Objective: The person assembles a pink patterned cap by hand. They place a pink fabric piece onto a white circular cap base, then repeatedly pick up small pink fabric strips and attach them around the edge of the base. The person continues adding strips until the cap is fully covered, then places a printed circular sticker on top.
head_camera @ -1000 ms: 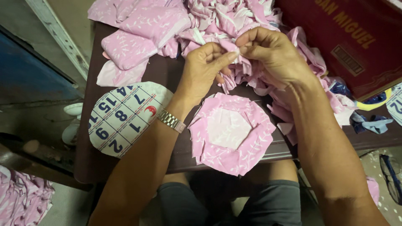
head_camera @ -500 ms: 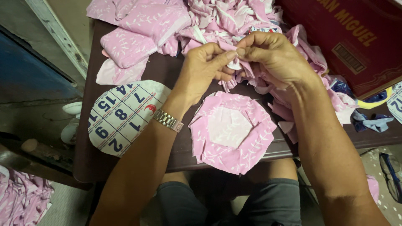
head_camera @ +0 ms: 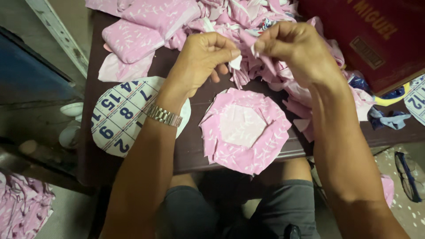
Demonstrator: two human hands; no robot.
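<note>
My left hand [head_camera: 201,59] and my right hand [head_camera: 294,48] are raised over a dark wooden table [head_camera: 190,148], both pinching a small pink patterned fabric scrap [head_camera: 241,59] between thumb and fingers. A metal watch [head_camera: 164,116] is on my left wrist. Below the hands lies a round piece [head_camera: 244,131] made of overlapping pink fabric petals around a paler centre. A heap of pink fabric scraps [head_camera: 221,20] spreads behind and to the right of my hands.
A round cardboard disc cut from a calendar sheet [head_camera: 121,115] lies left of the petal piece. A dark red box [head_camera: 376,40] stands at the back right. More pink cloth [head_camera: 22,208] lies on the floor at left, eyeglasses [head_camera: 409,175] at right.
Both hands have lifted slightly and drawn the fabric scrap out between them. The round petal piece and the disc have not moved.
</note>
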